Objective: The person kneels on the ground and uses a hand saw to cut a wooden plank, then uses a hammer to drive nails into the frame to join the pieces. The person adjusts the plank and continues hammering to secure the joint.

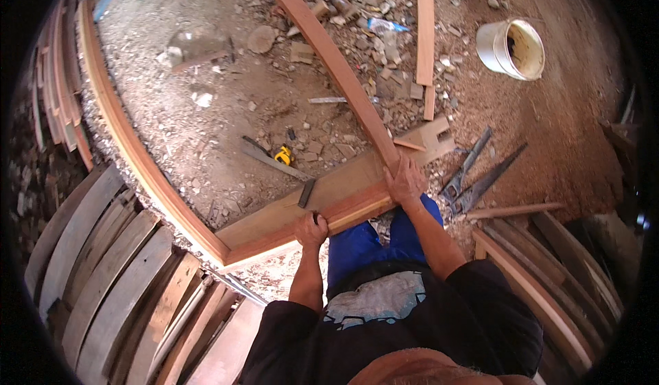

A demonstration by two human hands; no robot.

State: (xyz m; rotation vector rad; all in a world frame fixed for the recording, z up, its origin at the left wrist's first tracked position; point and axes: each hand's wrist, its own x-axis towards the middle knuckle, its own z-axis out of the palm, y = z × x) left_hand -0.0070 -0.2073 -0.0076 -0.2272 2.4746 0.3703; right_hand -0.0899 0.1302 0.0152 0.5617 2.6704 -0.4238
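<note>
A thick reddish board [357,205] lies across in front of my legs, with a wider, paler board [274,210] along its far side. My left hand [312,229] is closed at the near edge of the reddish board; a small dark bit shows at its fingers, too small to name. My right hand [406,181] grips the corner where a long narrow beam [336,86] meets the board. A short dark metal piece [306,193], perhaps a square's arm, lies on the paler board near my left hand.
Another long beam [130,138] joins the board's left end. A yellow tape measure [283,155] lies beyond the board. Handsaws [491,179] lie at right, below a white bucket [511,49]. Stacked planks [120,268] fill the lower left; more timber [542,282] lies at lower right.
</note>
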